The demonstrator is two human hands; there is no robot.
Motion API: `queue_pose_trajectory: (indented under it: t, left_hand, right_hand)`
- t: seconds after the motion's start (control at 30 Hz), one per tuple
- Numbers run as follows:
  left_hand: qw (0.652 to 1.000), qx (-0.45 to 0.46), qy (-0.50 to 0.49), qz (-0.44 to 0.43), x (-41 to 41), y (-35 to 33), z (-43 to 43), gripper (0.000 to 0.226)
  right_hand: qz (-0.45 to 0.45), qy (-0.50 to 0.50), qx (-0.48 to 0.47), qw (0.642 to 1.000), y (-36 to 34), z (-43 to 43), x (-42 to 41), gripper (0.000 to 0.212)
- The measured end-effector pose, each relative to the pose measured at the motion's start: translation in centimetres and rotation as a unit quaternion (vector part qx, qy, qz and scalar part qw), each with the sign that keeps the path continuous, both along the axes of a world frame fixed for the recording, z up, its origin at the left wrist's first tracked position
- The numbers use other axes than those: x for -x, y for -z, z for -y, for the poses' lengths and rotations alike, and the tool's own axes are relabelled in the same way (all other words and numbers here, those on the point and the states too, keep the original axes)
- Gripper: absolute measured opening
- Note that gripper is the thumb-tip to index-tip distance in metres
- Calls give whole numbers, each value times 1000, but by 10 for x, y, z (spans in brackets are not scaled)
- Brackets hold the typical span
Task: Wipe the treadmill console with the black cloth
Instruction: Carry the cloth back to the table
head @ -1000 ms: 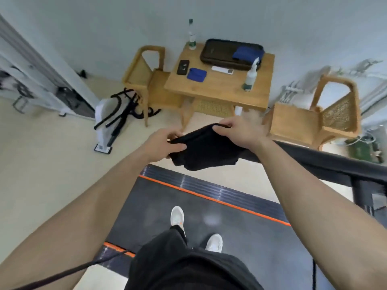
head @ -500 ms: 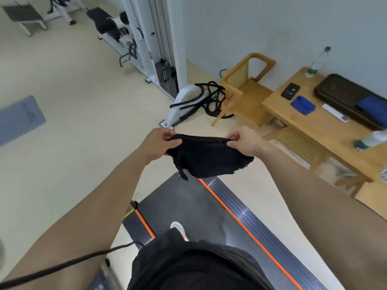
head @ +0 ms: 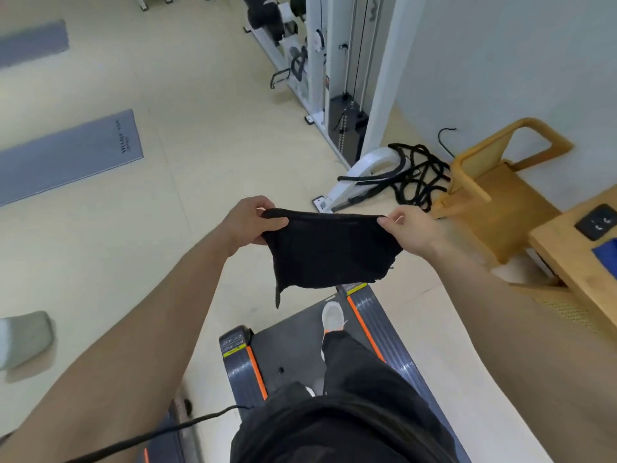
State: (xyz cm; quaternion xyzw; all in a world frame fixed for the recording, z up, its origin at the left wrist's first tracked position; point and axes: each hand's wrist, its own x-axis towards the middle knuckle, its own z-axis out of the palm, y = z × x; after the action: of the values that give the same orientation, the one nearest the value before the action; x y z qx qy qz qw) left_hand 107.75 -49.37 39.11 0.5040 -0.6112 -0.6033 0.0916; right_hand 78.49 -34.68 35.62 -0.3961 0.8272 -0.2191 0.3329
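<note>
Since the earlier frame, view has swung further left: the wooden table has slid to 3 o'clock, and the treadmill deck now shows its rear end at 6 o'clock. No console is in view. Black cloth hangs at centre, stretched flat between both hands. Left hand pinches its upper left corner; right hand pinches the upper right. Judged light, soft, limp; hold by the top edge. Lower hem is ragged.
</note>
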Motion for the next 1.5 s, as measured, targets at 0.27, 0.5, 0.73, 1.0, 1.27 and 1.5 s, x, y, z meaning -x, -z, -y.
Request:
queue_pose_trajectory:
  t: [0.27,0.5,0.73,1.0,1.27,1.5]
  left_hand:
    - [997,-42,-70,-8,45,14,123,23]
    - [997,-46,-33,-54,116,40,199,14]
    - [995,57,32,-81,192,132,281,14]
    - [940,248,234,-22,239,234,371,26]
    - [875,194,433,-92,330,203,400,24]
    - [820,189,538,-56,477,198,370,30]
  right_hand:
    - [339,-21,-26,940,16,156,46,10]
    - [465,48,-5,884,37,250,60,24]
    - [513,171,81,837,113,335,62,25]
    - [530,296,165,777,205,412,74,11]
    - [516,401,227,722,180,414,136,15]
    - [462,516,201,693,191,344,251,33]
